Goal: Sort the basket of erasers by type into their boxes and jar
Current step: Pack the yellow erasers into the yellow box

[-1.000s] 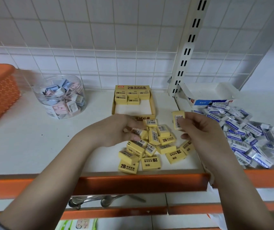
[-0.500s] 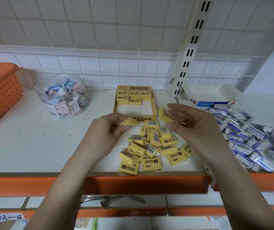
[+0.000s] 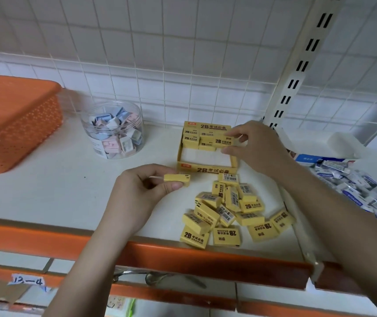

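A yellow 2B box [image 3: 205, 168] stands open on the white shelf, with a few yellow erasers stacked at its back. My right hand [image 3: 258, 147] pinches one yellow eraser [image 3: 225, 142] over the box's back right part. My left hand [image 3: 140, 191] holds another yellow eraser [image 3: 177, 178] between thumb and fingers, just left of the box's front. A heap of several yellow erasers [image 3: 231, 213] lies near the shelf's front edge. A clear jar [image 3: 114, 130] holds pink and blue erasers. Blue-and-white erasers [image 3: 356, 188] are heaped at the right beside a white box [image 3: 320, 154].
An orange basket [image 3: 16, 120] sits at the far left of the shelf. A white slotted upright [image 3: 297, 72] rises behind the right side. The shelf has an orange front rail [image 3: 183, 252], with a lower shelf and a label below.
My right hand has carried its yellow eraser forward from above the heap into the yellow box. My left hand lifted an eraser out of the heap and holds it left of the box.
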### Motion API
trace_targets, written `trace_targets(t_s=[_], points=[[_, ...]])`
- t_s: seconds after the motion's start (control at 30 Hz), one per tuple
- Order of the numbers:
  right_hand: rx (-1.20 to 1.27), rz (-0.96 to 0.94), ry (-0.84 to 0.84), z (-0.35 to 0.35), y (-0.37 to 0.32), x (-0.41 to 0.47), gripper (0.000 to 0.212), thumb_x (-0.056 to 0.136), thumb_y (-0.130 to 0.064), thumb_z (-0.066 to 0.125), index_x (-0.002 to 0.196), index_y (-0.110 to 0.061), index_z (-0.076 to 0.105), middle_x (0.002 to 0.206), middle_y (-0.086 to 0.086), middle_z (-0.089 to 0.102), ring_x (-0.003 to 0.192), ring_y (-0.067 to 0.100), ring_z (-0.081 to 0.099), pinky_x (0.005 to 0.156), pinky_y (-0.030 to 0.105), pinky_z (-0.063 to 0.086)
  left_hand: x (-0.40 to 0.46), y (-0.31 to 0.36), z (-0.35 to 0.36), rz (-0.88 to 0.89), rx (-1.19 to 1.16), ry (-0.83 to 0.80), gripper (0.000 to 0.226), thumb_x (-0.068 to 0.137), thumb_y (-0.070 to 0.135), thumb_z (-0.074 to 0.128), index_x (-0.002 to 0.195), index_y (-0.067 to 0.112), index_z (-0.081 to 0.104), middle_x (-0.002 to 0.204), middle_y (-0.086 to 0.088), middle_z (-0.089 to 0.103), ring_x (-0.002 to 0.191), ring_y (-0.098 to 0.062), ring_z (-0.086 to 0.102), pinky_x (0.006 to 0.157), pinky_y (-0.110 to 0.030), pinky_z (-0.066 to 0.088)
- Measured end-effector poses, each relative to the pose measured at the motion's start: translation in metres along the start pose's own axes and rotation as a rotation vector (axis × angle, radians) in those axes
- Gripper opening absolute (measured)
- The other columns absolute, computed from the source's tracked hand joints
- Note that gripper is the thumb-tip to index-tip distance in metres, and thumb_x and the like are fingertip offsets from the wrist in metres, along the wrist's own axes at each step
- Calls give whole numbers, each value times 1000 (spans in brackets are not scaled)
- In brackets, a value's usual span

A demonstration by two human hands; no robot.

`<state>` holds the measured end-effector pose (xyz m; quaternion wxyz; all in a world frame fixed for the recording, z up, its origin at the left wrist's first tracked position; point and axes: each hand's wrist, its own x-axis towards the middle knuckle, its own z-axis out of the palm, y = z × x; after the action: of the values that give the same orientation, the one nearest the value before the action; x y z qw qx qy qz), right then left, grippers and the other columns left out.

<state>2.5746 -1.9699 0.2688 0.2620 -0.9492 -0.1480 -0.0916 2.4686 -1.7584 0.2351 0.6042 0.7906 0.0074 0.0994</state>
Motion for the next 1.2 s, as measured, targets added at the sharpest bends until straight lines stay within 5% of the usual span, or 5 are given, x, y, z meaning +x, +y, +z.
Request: trace_targets(t_s=[0.13, 0.63, 0.83, 1.03, 1.2], points=[[13, 45, -60, 24, 11, 35, 41, 79, -22, 75, 117, -12, 65, 76, -9, 50, 65, 1, 45, 59, 10, 33, -3, -1, -2, -27, 33, 36, 16, 70, 17, 78, 79, 29, 73, 73, 7, 71, 59, 3, 54, 59, -4, 40], [-79, 56, -99, 27, 2, 26, 30, 85, -22, 67, 114, -15, 65, 101, 2, 66, 91, 19, 62, 82, 33, 51, 10, -7, -12, 47, 132, 89, 40, 66, 1, 79, 87, 34, 68, 85, -12, 66, 74, -24, 60, 73, -22, 50], [-66, 70, -304, -9, -4, -19, 28, 85, -35, 67, 109, -22, 65, 87, -10, 61, 85, 8, 61, 77, 23, 46, 46, 10, 1, 31, 293, 1, 27, 73, 8, 77, 87, 29, 65, 84, 0, 69, 68, -1, 61, 66, -9, 46], [62, 160, -253, -21, -1, -59, 24, 86, -42, 62, 107, -31, 65, 90, -20, 59, 85, -7, 56, 70, 8, 40, 61, 29, 30, -433, -676, -219, 15, 84, -1, 60, 92, 9, 65, 77, -7, 69, 65, -8, 66, 62, -13, 55], [-14, 244, -279, -11, 3, -86, 37, 84, -51, 60, 115, -32, 60, 109, -12, 58, 96, 5, 56, 76, 22, 45, 72, 29, 46, -473, -771, -240, 12, 86, 0, 57, 90, 9, 64, 72, -3, 70, 59, -5, 65, 58, -12, 54]])
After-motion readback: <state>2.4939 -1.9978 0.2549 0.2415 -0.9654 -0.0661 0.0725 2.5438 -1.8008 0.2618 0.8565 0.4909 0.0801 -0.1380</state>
